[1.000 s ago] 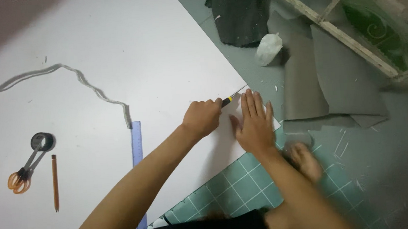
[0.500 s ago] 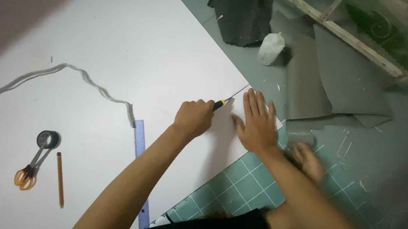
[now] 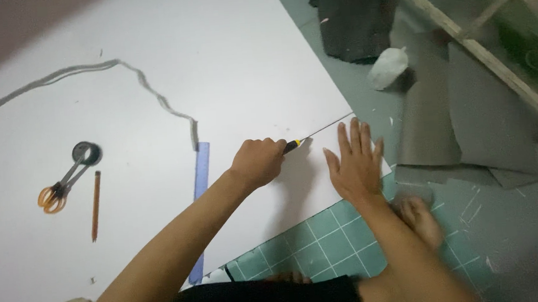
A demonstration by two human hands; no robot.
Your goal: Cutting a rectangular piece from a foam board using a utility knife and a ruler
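Left hand [image 3: 257, 162] gripping utility knife [image 3: 295, 145] on white board [image 3: 152, 102], right hand [image 3: 355, 164] flat, fingers spread, green cutting mat [image 3: 325, 238], grey-green floor [image 3: 527, 227]

I am pressing smooth matt white board [image 3: 153, 115] over a gridded green rubbery mat [image 3: 326, 241], beside a translucent blue plastic ruler [image 3: 199, 193] and wooden pencil [image 3: 95, 205].

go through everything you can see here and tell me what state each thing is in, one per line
Left hand: fisted around the utility knife.
Utility knife: blade on the white board, at a cut line.
Right hand: flat, fingers spread, pressing the board.
White board: flat, partly cut.
Scissors: closed.
Pencil: lying loose.
Blue ruler: flat, unused.
Cutting mat: under the board's corner.
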